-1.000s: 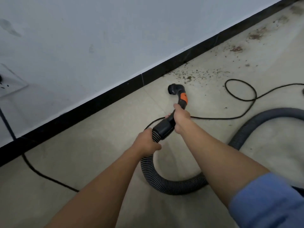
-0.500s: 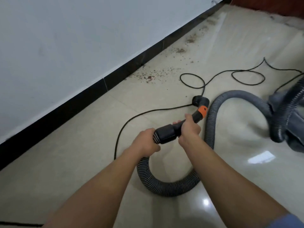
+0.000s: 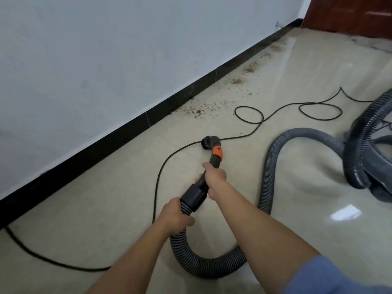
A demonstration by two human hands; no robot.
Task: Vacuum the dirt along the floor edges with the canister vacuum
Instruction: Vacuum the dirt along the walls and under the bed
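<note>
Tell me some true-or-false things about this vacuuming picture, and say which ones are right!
1. The left hand grips the ribbed hose and the right hand grips the black handle. True.
2. The nozzle sits on the dirt. False: the dirt lies farther along, beside the black baseboard.
3. The collar on the handle is green. False: it is orange.
4. A black power cord loops across the floor. True.
</note>
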